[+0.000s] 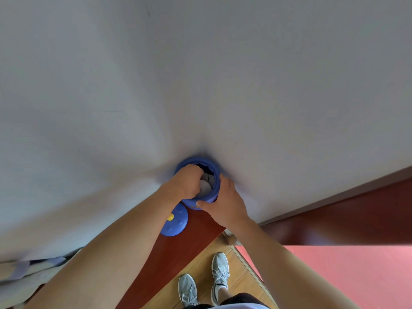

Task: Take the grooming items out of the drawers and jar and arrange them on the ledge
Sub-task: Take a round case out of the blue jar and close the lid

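A blue jar (192,202) stands on the red-brown ledge (200,224) against the white wall. My right hand (223,202) grips its outer side, thumb across the front. My left hand (189,182) reaches down into the jar's mouth with fingers curled among the contents. A pale round item (206,186) and something dark (209,176) show inside; what the fingers hold is hidden. The jar's blue lid (175,220) with a yellow knob lies on the ledge just left of the jar.
The white wall (200,74) fills most of the view. Wooden floor (200,264) and my grey shoes (219,275) are below. A pink mat (334,270) lies to the right, with patterned fabric (26,273) at the lower left.
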A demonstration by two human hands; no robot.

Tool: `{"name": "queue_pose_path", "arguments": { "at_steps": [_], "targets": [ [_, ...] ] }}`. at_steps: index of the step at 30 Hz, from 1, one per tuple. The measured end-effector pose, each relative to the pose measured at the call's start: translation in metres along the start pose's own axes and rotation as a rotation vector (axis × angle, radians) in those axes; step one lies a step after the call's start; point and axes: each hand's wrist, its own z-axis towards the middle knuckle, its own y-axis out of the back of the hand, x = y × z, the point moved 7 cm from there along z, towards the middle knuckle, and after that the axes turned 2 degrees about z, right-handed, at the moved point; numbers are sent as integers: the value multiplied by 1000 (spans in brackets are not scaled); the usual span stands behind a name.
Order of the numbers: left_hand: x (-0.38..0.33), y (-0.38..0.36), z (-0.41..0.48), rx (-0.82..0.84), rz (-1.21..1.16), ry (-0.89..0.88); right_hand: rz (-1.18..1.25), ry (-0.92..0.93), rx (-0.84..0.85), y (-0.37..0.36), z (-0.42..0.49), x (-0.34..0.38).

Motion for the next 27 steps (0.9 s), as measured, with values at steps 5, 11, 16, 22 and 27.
{"name": "queue_pose_path", "arguments": {
  "at_steps": [5,11,16,22,27],
  "targets": [
    [-1,6,-6,-18,-51,-25,2,5,3,1,0,1],
    [-2,18,-16,-78,-61,-74,-17,13,5,1,-1,3],
    [0,34,-25,-180,-125,-97,-22,19,14,1,-1,4],
    [13,54,-43,-360,-337,-61,-43,30,12,-1,1,3],
    [33,63,-62,-470,-595,4,-66,-7,11,-4,5,-1]
  ]
}}
